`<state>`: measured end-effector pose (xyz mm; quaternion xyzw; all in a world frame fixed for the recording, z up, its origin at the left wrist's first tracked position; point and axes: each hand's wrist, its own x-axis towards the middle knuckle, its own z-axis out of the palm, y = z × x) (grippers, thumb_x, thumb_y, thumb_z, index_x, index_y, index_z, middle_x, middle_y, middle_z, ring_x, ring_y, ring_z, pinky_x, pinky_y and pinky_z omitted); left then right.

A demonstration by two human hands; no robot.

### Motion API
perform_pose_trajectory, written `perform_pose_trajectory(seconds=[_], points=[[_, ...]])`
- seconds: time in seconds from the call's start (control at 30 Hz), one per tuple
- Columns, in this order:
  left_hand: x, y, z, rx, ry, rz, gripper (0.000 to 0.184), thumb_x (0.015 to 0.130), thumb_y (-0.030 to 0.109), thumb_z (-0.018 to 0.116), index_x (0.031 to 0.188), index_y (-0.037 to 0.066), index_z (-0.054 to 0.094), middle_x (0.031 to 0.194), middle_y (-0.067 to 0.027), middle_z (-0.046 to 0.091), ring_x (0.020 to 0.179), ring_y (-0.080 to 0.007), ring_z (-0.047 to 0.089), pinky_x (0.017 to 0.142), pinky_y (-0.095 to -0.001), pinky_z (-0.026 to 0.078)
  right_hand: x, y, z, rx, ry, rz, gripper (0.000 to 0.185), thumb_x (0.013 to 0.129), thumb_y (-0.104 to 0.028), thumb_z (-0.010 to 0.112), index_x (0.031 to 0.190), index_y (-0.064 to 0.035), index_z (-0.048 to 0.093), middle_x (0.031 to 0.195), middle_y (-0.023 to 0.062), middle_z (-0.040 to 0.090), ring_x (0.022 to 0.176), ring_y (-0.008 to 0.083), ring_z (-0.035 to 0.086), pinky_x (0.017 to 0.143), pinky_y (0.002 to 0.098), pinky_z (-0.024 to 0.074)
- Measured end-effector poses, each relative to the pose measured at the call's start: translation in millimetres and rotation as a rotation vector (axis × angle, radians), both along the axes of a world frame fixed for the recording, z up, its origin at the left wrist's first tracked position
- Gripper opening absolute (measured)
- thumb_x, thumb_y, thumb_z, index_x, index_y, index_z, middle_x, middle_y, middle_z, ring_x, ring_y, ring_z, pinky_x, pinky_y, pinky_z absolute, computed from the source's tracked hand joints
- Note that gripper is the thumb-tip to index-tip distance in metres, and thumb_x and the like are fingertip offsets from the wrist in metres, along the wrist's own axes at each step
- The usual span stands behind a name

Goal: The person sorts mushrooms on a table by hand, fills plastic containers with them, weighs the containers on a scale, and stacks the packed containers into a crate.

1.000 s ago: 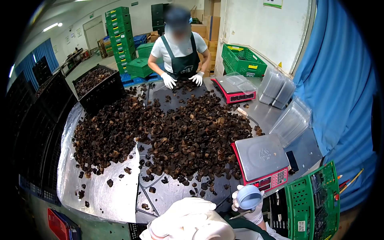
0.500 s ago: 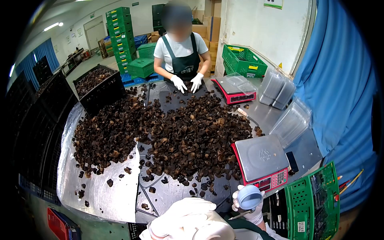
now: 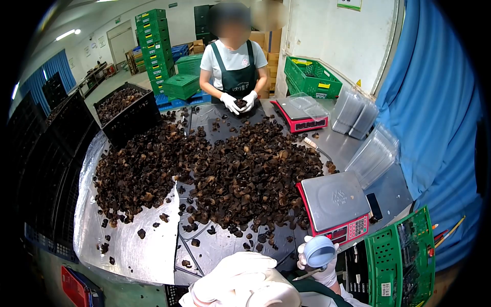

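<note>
Across the grey metal table (image 3: pixel 340 148), the white-gloved hands (image 3: pixel 229 104) of a co-worker have drawn together since the earlier frame, and we now see them cupped around a small clump (image 3: pixel 241 103) of dark brown, crinkled, fungus-like pieces; we judge that gathering is under way over there, while our own side looks unchanged. Nearest us, our white-gloved left hand (image 3: pixel 238 271) shows its back, fingers straight and together; its palm is hidden, so we cannot tell whether it holds anything. Just to its right, our white-gloved right hand (image 3: pixel 326 276) is closed around a round, pale-blue, cup-like piece (image 3: pixel 319 251). Beyond that hand stands a red-bodied scale with a square silver plate (image 3: pixel 332 199). We see the large loose pile (image 3: pixel 250 174) of brown pieces mid-table, between us and the co-worker. Farther off, a black plastic crate (image 3: pixel 134 128) of similar pieces stands at the left, and a second red scale (image 3: pixel 309 124) sits near the co-worker
</note>
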<state>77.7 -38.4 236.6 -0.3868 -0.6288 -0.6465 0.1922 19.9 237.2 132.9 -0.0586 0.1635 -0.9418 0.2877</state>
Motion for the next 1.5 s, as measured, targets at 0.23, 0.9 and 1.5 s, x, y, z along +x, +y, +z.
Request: perform_pose_trajectory(seconds=[0.23, 0.9, 1.5], points=[[1, 0, 1, -0.031, 0.021, 0.054, 0.040, 0.085, 0.020, 0.066, 0.120, 0.002, 0.055, 0.111, -0.0367, 0.059, 0.101, -0.0505, 0.060, 0.084, -0.0585, 0.049, -1, 0, 0, 0.038, 0.029, -0.007, 0.101, 0.076, -0.073, 0.058, 0.138, 0.0042, 0.037, 0.114, 0.0282, 0.052, 0.084, 0.0345, 0.061, 0.072, 0.0457, 0.0490], [1, 2, 4, 0.003, -0.009, 0.045, 0.035, 0.087, 0.019, 0.062, 0.116, 0.001, 0.056, 0.112, -0.0356, 0.059, 0.102, -0.0505, 0.060, 0.085, -0.0592, 0.048, -1, -1, 0, 0.062, 0.036, -0.008, 0.103, 0.075, -0.075, 0.057, 0.138, 0.0046, 0.037, 0.116, 0.0275, 0.052, 0.084, 0.0337, 0.061, 0.071, 0.0455, 0.0494], [10, -2, -14, 0.021, -0.514, -0.078, 0.039, 0.086, 0.020, 0.057, 0.113, -0.008, 0.062, 0.119, -0.0279, 0.060, 0.117, -0.0402, 0.054, 0.103, -0.0484, 0.039, 1, 1, -5, 0.012, 0.013, -0.005, 0.104, 0.076, -0.075, 0.056, 0.138, 0.0046, 0.036, 0.116, 0.0292, 0.053, 0.085, 0.0351, 0.061, 0.072, 0.0458, 0.0492]])
